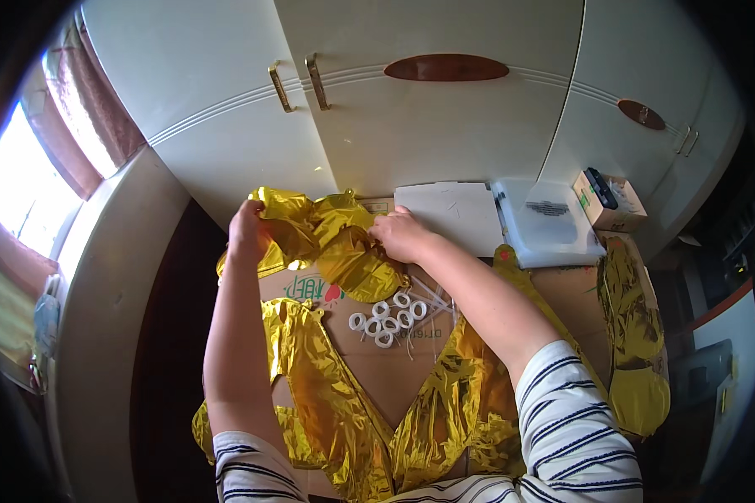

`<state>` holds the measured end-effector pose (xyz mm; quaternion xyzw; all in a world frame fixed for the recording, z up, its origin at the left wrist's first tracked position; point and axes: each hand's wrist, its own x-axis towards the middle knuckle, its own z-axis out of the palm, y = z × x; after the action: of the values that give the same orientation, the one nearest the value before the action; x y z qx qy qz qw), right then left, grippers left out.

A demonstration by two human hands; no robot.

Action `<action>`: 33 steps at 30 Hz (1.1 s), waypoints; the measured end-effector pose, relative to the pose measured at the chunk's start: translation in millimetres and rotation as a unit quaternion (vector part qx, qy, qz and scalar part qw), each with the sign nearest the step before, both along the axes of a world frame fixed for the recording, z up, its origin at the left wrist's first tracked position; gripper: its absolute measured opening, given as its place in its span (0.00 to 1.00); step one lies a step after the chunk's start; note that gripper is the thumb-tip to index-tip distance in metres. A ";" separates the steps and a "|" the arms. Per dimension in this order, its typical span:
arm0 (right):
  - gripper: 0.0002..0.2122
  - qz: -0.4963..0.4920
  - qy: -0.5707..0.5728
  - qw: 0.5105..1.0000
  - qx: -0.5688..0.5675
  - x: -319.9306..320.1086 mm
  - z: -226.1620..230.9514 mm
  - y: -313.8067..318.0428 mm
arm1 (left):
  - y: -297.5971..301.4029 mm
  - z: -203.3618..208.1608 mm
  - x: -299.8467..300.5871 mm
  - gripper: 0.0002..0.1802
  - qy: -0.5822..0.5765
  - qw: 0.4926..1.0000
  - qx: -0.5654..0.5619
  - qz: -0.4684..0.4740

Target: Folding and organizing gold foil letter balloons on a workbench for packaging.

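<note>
One crumpled, shiny gold foil piece spans upper centre of frame, left side pinched in the bare left hand, right side pinched in the bare right hand, small white ring-shaped rolls lying just below, mid-frame.

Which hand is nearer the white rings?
Right. The right hand is just beyond the white rings; the left hand is farther off, beyond and to their left.
</note>
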<state>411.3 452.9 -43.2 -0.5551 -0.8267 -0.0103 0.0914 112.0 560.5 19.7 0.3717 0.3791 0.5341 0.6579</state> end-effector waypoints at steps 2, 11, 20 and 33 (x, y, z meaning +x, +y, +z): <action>0.13 0.002 -0.005 1.000 -0.012 -0.1 1.1 0.9 | -0.5 8.8 -23.7 0.17 -0.039 0.999 0.003 0.018; 0.15 0.011 0.002 1.000 -0.029 -4.2 8.6 0.0 | 9.0 56.9 -156.7 0.20 0.012 0.990 0.023 0.142; 0.17 0.003 0.008 0.999 -0.031 4.8 10.8 -3.5 | -8.6 139.3 -386.2 0.23 -0.008 0.991 0.096 0.097; 0.19 0.009 0.089 0.990 0.113 10.1 12.8 -22.8 | -164.9 233.1 -290.3 0.16 0.117 0.965 0.211 0.100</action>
<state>421.5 430.1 -30.3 -0.5329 -0.8136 -0.0535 0.2264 -178.3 395.6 252.8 0.5220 0.3674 0.6181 0.4588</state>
